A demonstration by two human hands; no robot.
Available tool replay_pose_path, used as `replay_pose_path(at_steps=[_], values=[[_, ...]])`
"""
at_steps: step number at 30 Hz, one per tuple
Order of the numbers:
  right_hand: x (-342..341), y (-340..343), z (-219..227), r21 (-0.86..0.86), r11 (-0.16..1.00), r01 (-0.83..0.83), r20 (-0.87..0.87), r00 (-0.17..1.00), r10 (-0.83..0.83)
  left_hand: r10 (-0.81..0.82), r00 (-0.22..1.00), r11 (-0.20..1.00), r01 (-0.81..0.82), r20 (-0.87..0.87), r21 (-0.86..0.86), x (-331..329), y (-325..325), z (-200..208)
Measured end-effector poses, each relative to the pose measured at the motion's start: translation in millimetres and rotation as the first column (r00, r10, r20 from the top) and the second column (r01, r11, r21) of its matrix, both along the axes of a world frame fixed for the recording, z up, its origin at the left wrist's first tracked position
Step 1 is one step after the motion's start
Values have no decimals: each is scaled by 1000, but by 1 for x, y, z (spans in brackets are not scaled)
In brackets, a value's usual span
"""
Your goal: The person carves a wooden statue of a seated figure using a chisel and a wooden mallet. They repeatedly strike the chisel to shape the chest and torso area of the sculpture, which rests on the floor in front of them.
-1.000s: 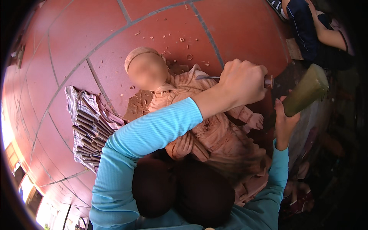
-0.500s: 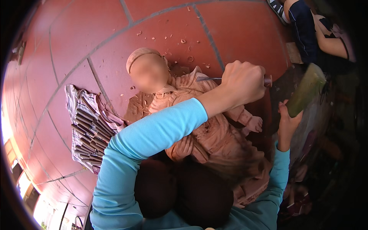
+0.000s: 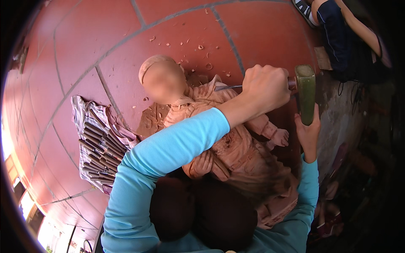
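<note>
A carved wooden figure (image 3: 228, 143) of a child lies on the red tiled floor in front of me. My left hand (image 3: 266, 87) is closed around a metal chisel (image 3: 228, 87) whose blade points left at the figure's shoulder. My right hand (image 3: 308, 131) grips the green wooden mallet (image 3: 305, 92), whose head stands against the chisel's butt end. My blue sleeves cross over the figure's lower part.
A striped cloth (image 3: 90, 126) with several chisels (image 3: 99, 154) laid in a row lies to the left. Wood chips (image 3: 198, 44) are scattered on the red tiles. Another person's legs (image 3: 337, 29) show at the top right.
The mallet has swung from tilted away on the right to upright against the chisel's end. My left hand and the chisel have stayed on the figure's shoulder.
</note>
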State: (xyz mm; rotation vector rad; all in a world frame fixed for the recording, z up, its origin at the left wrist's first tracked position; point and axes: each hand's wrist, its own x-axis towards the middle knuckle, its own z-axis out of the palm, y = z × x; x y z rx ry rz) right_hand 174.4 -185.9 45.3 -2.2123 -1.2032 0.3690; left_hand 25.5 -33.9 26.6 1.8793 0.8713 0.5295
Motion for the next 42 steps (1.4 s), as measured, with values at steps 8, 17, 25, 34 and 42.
replay_pose_path(at_steps=[8,17,25,34,42], values=[[3,-1,-6,31,999,16,-70,997,-14,22,1000,1000,-22,-21,4,2,2,-1],[2,5,-8,-72,994,-81,87,992,87,40,998,988,-47,48,145,6,2,-8],[6,-6,-8,56,993,104,-132,987,-96,-120,993,988,119,9,101,8,-5,-5],[5,11,-1,25,993,113,-128,986,-109,-6,1000,1000,6,16,-1,9,10,-2],[17,6,-13,55,995,77,-108,992,-71,30,999,999,-31,-23,-14,14,12,-7]])
